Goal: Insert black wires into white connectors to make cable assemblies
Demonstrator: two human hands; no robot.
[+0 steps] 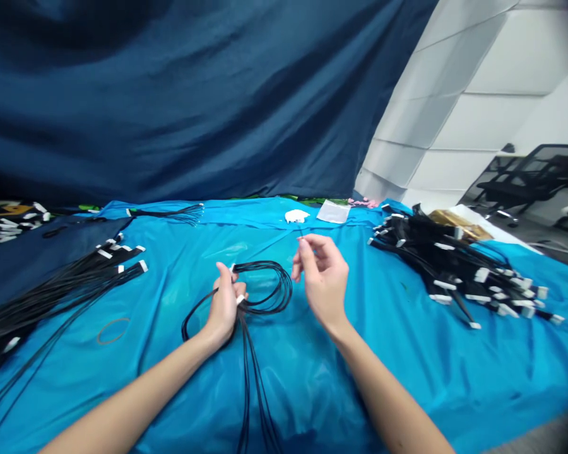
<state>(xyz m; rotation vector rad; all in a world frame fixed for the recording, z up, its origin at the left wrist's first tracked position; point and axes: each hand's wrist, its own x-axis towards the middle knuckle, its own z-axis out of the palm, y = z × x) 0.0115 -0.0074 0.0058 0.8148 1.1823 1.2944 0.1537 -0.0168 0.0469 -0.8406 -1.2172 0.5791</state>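
Observation:
My left hand [226, 301] is closed around a bundle of thin black cables [265, 287] with small white connectors, where the bundle folds into a loop. The loop lies to the right of that hand on the blue cloth [312, 372], and the cable tails run down toward me. My right hand [322, 275] hovers just right of the loop, thumb and forefinger pinched on a thin black tie or wire end that points upward. The two hands are a short gap apart.
A long spread of black cables [52, 293] lies at the left, a heap of bundled cables [454, 268] at the right. A rubber band [113, 330] rests near the left cables. A small bag [334, 211] and white scrap [296, 216] sit at the back. Dark curtain behind.

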